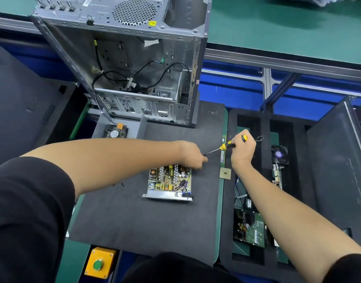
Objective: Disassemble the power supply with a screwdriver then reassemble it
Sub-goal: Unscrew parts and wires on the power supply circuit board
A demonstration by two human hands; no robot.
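While right hand (241, 150) grips screwdriver (226, 146), left hand (192, 155) seemingly touches power supply (169, 180).

Electronics assembly workshop: conveyor line (277, 60), foam parts tray (265, 127), stripped PC case (122, 23).

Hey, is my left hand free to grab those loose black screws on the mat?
Probably yes. The left hand sits at the far corner of the power supply, and the screws lie on bare mat under that forearm, nothing covering them.

Open power supply (169, 181), screwdriver (226, 147) seemingly above.
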